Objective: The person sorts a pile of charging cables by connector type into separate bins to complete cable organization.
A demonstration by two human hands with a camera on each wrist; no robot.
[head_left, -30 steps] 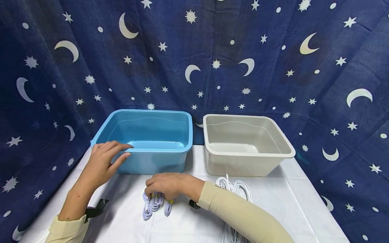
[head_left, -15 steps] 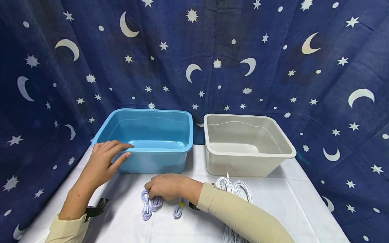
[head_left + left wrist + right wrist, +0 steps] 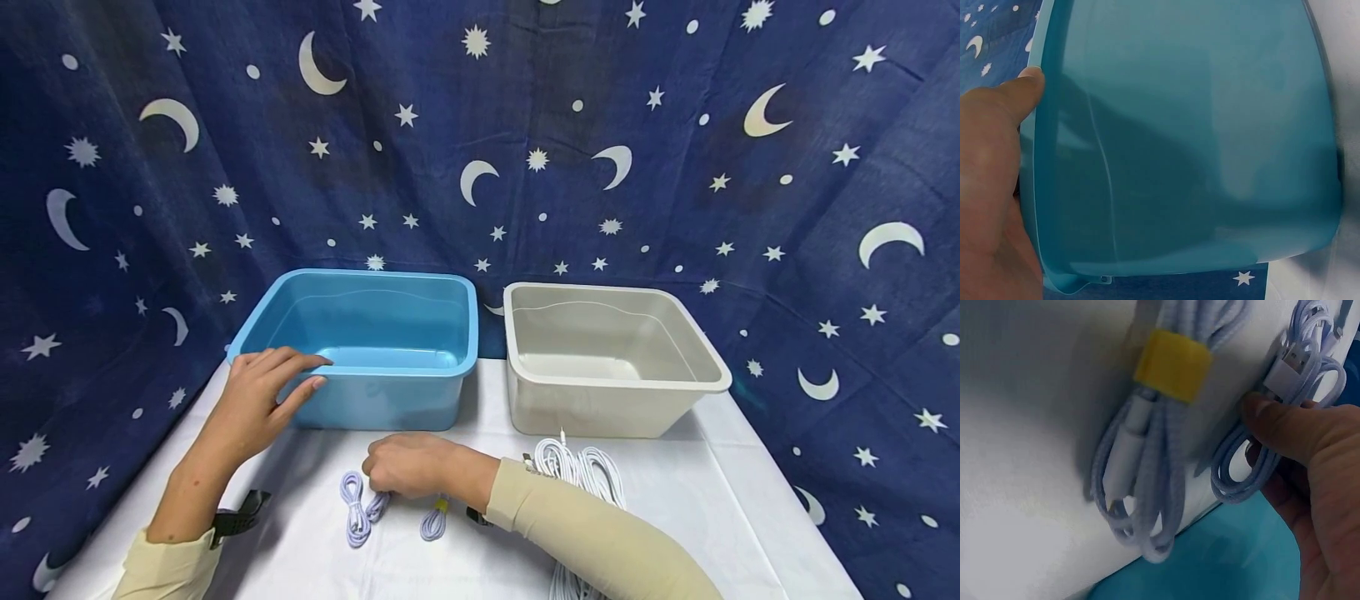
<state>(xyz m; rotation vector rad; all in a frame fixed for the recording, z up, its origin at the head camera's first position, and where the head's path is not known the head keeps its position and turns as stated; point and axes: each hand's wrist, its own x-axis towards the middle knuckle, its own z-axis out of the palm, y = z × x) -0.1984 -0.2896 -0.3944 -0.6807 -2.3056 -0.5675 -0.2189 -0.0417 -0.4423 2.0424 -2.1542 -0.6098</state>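
My left hand (image 3: 258, 396) grips the near rim of the blue tub (image 3: 375, 402), fingers over the edge and thumb at the outer side; the thumb (image 3: 1030, 84) meets the rim in the left wrist view. Just in front of that tub, my right hand (image 3: 412, 465) pinches a coiled lavender braided charging cable (image 3: 1238, 481) between thumb and finger. It is partly hidden from the head. Left of it lies another lavender cable coil (image 3: 356, 510). A third coil (image 3: 432, 525), bundled with a yellow band (image 3: 1174, 364), rests to the right, below my right wrist.
On the right stands a grey-beige tub (image 3: 600, 408). Before it lie long bundled white cables (image 3: 592, 475), partly covered by my right sleeve (image 3: 592, 525). A white cloth (image 3: 727, 508) covers the table, and a blue star-patterned curtain (image 3: 540, 125) hangs behind.
The yellow-banded coil has come out from under my right hand and lies apart, to the right. The other lavender coils have shifted slightly. My left hand stays on the tub's rim.
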